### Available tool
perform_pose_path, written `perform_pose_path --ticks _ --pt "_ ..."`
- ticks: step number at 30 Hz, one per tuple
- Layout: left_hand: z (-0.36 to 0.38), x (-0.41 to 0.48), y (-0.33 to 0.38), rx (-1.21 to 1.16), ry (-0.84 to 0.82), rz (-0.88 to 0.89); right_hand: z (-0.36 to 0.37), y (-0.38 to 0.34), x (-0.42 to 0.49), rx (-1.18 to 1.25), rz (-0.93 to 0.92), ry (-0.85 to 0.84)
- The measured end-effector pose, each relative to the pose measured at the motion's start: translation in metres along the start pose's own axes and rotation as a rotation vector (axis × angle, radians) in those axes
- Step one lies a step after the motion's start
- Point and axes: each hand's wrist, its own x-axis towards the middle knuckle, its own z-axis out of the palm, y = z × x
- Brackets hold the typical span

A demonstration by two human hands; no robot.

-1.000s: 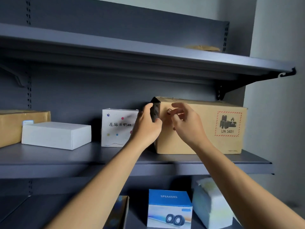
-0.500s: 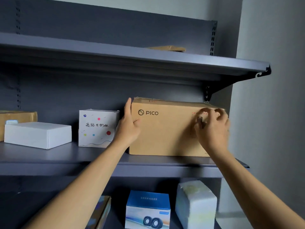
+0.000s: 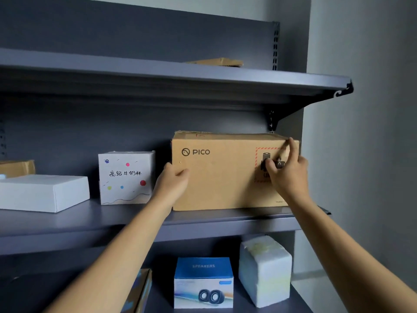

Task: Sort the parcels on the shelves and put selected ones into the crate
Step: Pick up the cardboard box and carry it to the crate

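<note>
Head view looks up at grey shelving, and both my hands are on the PICO box [image 3: 221,175], a brown carton that stands upright at the right end of the middle shelf [image 3: 90,222], its printed front facing me. My left hand [image 3: 173,184] grips the box at its lower left front corner: the thumb lies bent on the front face, and the other fingers wrap round the left side (they are hidden behind the corner, so I cannot tell how far they reach). My right hand [image 3: 288,175] holds the opposite end, with the thumb pressed on the hazard label [image 3: 262,154], the index finger stretched up toward the top right corner, and the remaining fingers curled round the right edge. Neither hand is spread flat; each clasps its own end of the carton, and the box's base is touching the shelf. Just beside the box on its left stands a white box with coloured dots [image 3: 126,177], apart from my left wrist, and further left lies a flat white box [image 3: 42,193]. On the shelf below, between my forearms, sit a speakers box [image 3: 203,283] and a white wrapped parcel [image 3: 265,269].
</note>
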Motion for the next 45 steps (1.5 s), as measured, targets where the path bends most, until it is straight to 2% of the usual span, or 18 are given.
perform_pose_path --ticks 7,10,13,16,19,22,27,29,31,33,35,36,39,40,45 --pt "-0.012 -0.011 -0.005 -0.028 -0.053 0.031 0.000 -0.010 -0.019 -0.079 -0.009 0.079" --pt "-0.015 -0.017 -0.009 -0.002 -0.070 0.061 0.001 -0.014 -0.031 -0.155 0.008 0.053" --pt "-0.015 -0.035 -0.006 0.056 -0.044 0.134 0.004 -0.025 -0.052 -0.234 -0.004 -0.042" --pt "-0.007 -0.077 0.008 0.154 -0.086 0.258 0.002 -0.037 -0.075 -0.047 -0.096 -0.126" --pt "0.014 -0.109 0.020 0.143 -0.133 0.353 -0.011 -0.048 -0.087 0.131 -0.165 -0.149" --pt "0.036 -0.124 0.027 0.132 -0.120 0.398 -0.025 -0.047 -0.090 0.180 -0.180 -0.215" --pt "0.060 -0.136 0.026 -0.012 -0.122 0.526 -0.042 -0.030 -0.078 0.182 -0.148 -0.202" --pt "0.057 -0.123 0.023 -0.085 -0.084 0.521 -0.049 -0.024 -0.072 0.183 -0.150 -0.232" --pt "0.049 -0.102 0.018 -0.109 0.044 0.466 -0.056 -0.020 -0.070 0.241 -0.175 -0.262" --pt "0.039 -0.077 0.013 -0.088 0.202 0.356 -0.065 -0.017 -0.068 0.287 -0.200 -0.292" --pt "0.027 -0.058 0.008 -0.066 0.275 0.234 -0.072 -0.011 -0.064 0.332 -0.219 -0.321" --pt "0.022 -0.052 0.006 -0.080 0.258 0.178 -0.075 -0.007 -0.062 0.349 -0.231 -0.338" --pt "0.014 -0.048 0.006 -0.240 0.059 0.046 -0.078 -0.001 -0.059 0.387 -0.240 -0.391" --pt "0.012 -0.050 0.006 -0.273 0.019 0.062 -0.078 0.000 -0.058 0.399 -0.229 -0.390" --pt "0.010 -0.060 -0.007 -0.311 0.039 0.242 -0.068 0.007 -0.053 0.451 -0.127 -0.318"
